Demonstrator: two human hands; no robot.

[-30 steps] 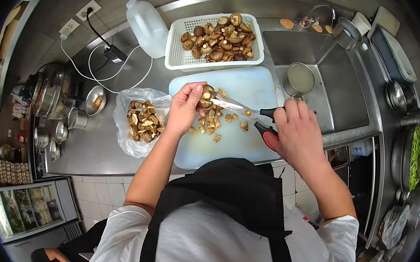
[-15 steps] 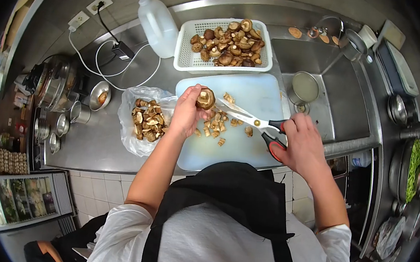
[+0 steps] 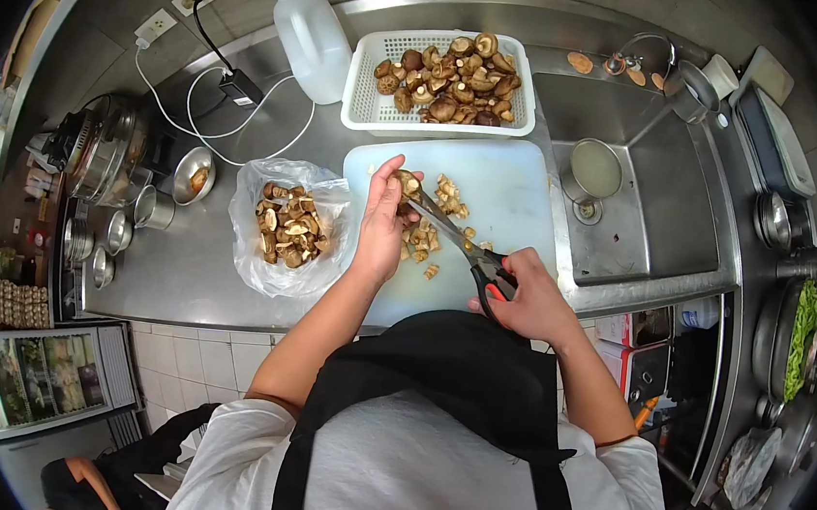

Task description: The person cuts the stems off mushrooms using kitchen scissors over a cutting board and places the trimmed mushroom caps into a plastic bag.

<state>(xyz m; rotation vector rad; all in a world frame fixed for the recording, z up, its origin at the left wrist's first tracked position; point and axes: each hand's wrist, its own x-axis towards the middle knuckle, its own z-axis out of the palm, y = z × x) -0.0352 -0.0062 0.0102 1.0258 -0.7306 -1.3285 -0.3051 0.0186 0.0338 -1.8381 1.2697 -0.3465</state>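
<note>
Your left hand (image 3: pixel 384 226): closed round brown mushroom with pale underside (image 3: pixel 409 186), partly hidden by grip. Your right hand (image 3: pixel 533 299): wrapped round metal scissors with black-and-red handles (image 3: pixel 469 246); blades reach mushroom, contact unclear. Beneath and right of left grip: small pale-brown chopped pieces (image 3: pixel 448 197), on translucent white plastic cutting board (image 3: pixel 517 182). Mushroom handling, judged: light, soft, spongy, easily torn; best held lightly by cap edge.

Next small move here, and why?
Probably squeeze the scissors with the right hand while the left hand steadies the mushroom. The blades reach the mushroom, and cut pieces lie on the cutting board. How far the blades are open is hard to tell.
</note>
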